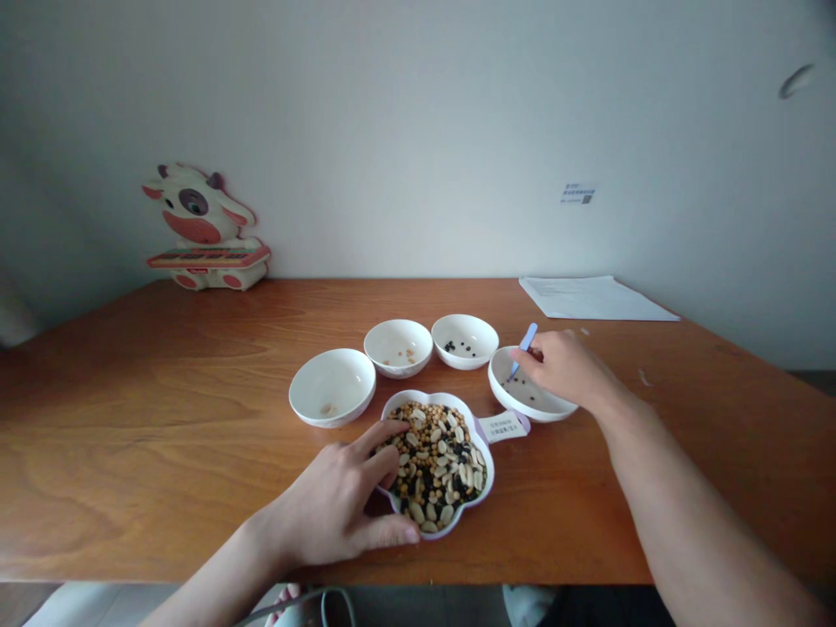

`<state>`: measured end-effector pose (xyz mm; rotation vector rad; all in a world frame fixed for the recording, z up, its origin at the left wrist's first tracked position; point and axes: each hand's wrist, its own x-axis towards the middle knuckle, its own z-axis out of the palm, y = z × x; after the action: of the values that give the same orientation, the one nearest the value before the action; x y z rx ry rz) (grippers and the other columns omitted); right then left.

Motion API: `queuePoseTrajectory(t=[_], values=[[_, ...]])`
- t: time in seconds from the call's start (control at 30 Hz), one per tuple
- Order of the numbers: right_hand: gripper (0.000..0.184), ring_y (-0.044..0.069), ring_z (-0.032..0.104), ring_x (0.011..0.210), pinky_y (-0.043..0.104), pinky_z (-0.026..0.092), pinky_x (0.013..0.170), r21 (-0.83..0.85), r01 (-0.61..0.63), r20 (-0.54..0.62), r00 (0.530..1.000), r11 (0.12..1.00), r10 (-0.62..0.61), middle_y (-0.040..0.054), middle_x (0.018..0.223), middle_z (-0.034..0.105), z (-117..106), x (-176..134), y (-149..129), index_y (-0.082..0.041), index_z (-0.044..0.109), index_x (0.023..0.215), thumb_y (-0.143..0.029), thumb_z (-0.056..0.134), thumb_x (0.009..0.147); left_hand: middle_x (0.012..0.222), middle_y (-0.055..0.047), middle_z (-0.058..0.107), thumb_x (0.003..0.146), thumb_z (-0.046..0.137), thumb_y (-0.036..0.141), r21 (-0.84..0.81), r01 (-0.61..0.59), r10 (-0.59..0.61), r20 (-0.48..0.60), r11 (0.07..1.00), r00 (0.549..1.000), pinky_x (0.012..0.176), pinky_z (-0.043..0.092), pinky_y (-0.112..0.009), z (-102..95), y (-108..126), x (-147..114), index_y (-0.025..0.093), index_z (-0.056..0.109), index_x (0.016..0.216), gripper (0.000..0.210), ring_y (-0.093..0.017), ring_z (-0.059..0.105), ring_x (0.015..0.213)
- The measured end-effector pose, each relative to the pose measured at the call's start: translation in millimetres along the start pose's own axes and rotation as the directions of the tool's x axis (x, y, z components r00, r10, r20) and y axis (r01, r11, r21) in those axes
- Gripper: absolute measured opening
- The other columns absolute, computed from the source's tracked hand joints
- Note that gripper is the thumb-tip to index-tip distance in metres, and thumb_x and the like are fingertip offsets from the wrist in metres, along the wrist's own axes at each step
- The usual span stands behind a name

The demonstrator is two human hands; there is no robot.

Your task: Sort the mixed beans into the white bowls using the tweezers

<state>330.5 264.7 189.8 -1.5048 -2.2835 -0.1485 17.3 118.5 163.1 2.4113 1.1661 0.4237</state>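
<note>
A lavender pair of tweezers (pixel 523 350) is pinched in my right hand (pixel 565 370), its tip pointing down into the right white bowl (pixel 547 412). A few small dark beans lie in that bowl. At the front centre sits a white, petal-shaped dish (pixel 488 466) full of mixed peanuts, yellow grains and dark beans (pixel 439 466). My left hand (pixel 356 488) lies over the dish's left side with its fingers apart. Its index finger reaches over the contents, and the thumb is by the near rim. The remaining fingers are partly curled and half hidden.
Behind the dish stand a left bowl (pixel 313 374) with some pale pieces, a bowl (pixel 385 335) with tan bits and one (pixel 480 329) with black beans. A labelled handle (pixel 502 427) extends right from the dish. Papers (pixel 588 299) and a cow toy keyboard (pixel 205 252) lie farther back.
</note>
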Motion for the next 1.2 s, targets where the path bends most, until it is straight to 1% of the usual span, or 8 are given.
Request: queuePoseTrajectory(t=[0.1,0.2,0.27,0.33,0.4,0.5,0.7,1.2], values=[[0.045,0.013,0.042,0.042,0.03,0.025,0.05,0.088,0.004,-0.167,0.986,0.996,0.011,0.0025,0.045,0.052,-4.0,-2.1,-8.0,-0.021,0.044,0.047,-0.035,0.056,0.087,0.147,-0.017,0.045,0.089,0.059,0.065,-0.01,-0.01,0.01,-0.014,1.0,1.0,0.074,0.061,-0.036,0.8,-1.6,-0.6,0.017,0.053,0.085,0.048,-0.035,0.064,0.112],[0.04,0.014,0.048,0.05,0.028,0.032,0.052,0.339,0.158,-0.28,0.958,0.928,-0.061,0.0023,0.053,0.057,-7.9,-7.9,-27.0,-0.018,0.054,0.057,-0.037,0.051,0.092,0.146,-0.018,0.046,0.089,0.059,0.065,-0.013,-0.023,0.023,-0.026,1.0,0.999,0.071,0.061,-0.035,0.8,-2.3,-0.1,0.016,0.054,0.085,0.049,-0.034,0.065,0.109],[0.039,0.013,0.051,0.051,0.027,0.035,0.052,0.5,0.262,-0.249,0.956,0.825,-0.154,0.0019,0.056,0.06,-7.4,-12.6,-43.6,-0.018,0.058,0.06,-0.035,0.05,0.094,0.145,-0.017,0.046,0.089,0.059,0.065,-0.012,-0.03,0.03,-0.029,0.999,0.999,0.069,0.061,-0.035,0.8,-2.4,0.6,0.016,0.055,0.085,0.049,-0.034,0.066,0.108],[0.031,0.013,0.054,0.052,0.026,0.039,0.053,0.584,0.338,-0.184,0.941,0.738,-0.286,0.0009,0.058,0.062,-3.6,-16.6,-60.4,-0.016,0.064,0.068,-0.03,0.053,0.093,0.144,-0.017,0.047,0.089,0.059,0.065,-0.009,-0.034,0.033,-0.029,0.999,0.999,0.07,0.061,-0.034,1.0,-2.6,1.4,0.016,0.056,0.086,0.049,-0.033,0.065,0.108],[0.027,0.012,0.056,0.054,0.025,0.041,0.054,0.636,0.413,-0.154,0.896,0.652,-0.417,0.0018,0.064,0.067,2.6,-19.5,-74.7,-0.016,0.066,0.07,-0.025,0.054,0.092,0.144,-0.017,0.048,0.088,0.06,0.065,-0.004,-0.033,0.033,-0.026,0.999,0.999,0.073,0.061,-0.035,1.2,-2.7,1.9,0.016,0.058,0.089,0.049,-0.033,0.065,0.109],[0.029,0.012,0.058,0.056,0.026,0.044,0.056,0.66,0.447,-0.119,0.856,0.603,-0.504,0.0032,0.065,0.068,12.5,-21.5,-87.4,-0.016,0.065,0.067,-0.023,0.054,0.093,0.143,-0.017,0.048,0.087,0.06,0.066,0.004,-0.028,0.028,-0.024,1.0,0.999,0.077,0.061,-0.037,1.0,-2.3,2.1,0.016,0.06,0.092,0.05,-0.034,0.065,0.11],[0.027,0.015,0.064,0.064,0.027,0.048,0.061,0.618,0.419,-0.076,0.874,0.665,-0.48,0.0053,0.072,0.072,19.6,-20.6,-87.6,-0.015,0.07,0.073,-0.023,0.054,0.093,0.144,-0.017,0.048,0.088,0.061,0.064,-0.002,-0.029,0.029,-0.03,1.0,0.999,0.081,0.06,-0.041,-1.3,0.2,0.9,0.016,0.059,0.087,0.048,-0.036,0.063,0.114],[0.026,0.017,0.067,0.069,0.029,0.05,0.067,0.588,0.391,-0.018,0.881,0.708,-0.472,0.0062,0.075,0.074,20.6,-19.8,-87.5,-0.015,0.072,0.075,-0.022,0.055,0.093,0.144,-0.019,0.048,0.088,0.058,0.067,0.015,-0.027,0.027,-0.029,1.0,0.999,0.078,0.061,-0.041,-1.7,0.8,0.6,0.016,0.06,0.089,0.051,-0.036,0.064,0.111]])
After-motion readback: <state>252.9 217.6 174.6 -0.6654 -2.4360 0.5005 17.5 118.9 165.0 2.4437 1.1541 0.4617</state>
